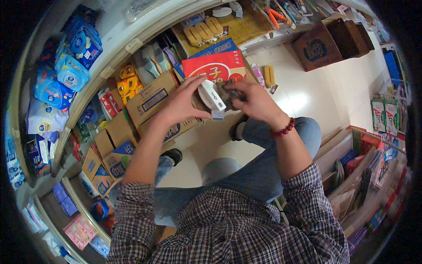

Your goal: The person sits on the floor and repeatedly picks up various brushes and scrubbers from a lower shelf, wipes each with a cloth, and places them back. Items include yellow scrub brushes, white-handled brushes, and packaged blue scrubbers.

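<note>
Between my hands is a white plastic brush-like item (211,95) with a small tag at its lower end. My left hand (183,100) curves around its left side, thumb near the lower end and fingertips at the top. A crumpled dark grey cloth (233,92) is bunched in my right hand (258,100), close to the item's right side. Behind both hands a flat red printed carton (214,64) lies on cardboard boxes (153,97). How firmly my left hand grips the white item cannot be told.
Yellow coiled brushes (203,31) lie on a shelf ahead. Another yellow brush (269,76) and a pink packet (258,74) are on the tiled floor. An open brown carton (316,46) stands at the upper right. Shelves with blue wipe packs (71,72) line the left; packed goods stand right.
</note>
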Available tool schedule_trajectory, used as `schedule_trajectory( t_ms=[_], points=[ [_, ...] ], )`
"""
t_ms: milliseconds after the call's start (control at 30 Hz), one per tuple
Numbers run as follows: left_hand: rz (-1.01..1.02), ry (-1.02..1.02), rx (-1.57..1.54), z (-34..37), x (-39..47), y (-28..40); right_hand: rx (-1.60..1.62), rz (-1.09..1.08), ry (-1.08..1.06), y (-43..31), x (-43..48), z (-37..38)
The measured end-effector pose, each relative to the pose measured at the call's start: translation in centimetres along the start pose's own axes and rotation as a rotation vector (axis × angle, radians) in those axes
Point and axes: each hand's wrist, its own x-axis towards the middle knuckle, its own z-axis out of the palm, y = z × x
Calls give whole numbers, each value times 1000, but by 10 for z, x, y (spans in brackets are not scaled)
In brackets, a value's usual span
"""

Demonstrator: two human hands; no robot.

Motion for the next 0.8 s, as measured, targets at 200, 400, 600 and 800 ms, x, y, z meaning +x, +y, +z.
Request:
schedule_trajectory(
  t_ms=[200, 400, 600, 800],
  points=[
    [381, -235, 229, -29, 35, -11, 243, 189, 324, 2, -3, -18],
    [6, -263, 198, -41, 31, 27, 337, 74, 528, -32, -22, -22],
    [-55, 289, -398, 6, -13, 70, -39, -219, 407, -86, -17, 12],
    [-148, 418, -225, 8, -36, 73, -91, -81, 611, -46, 6, -18]
  ],
)
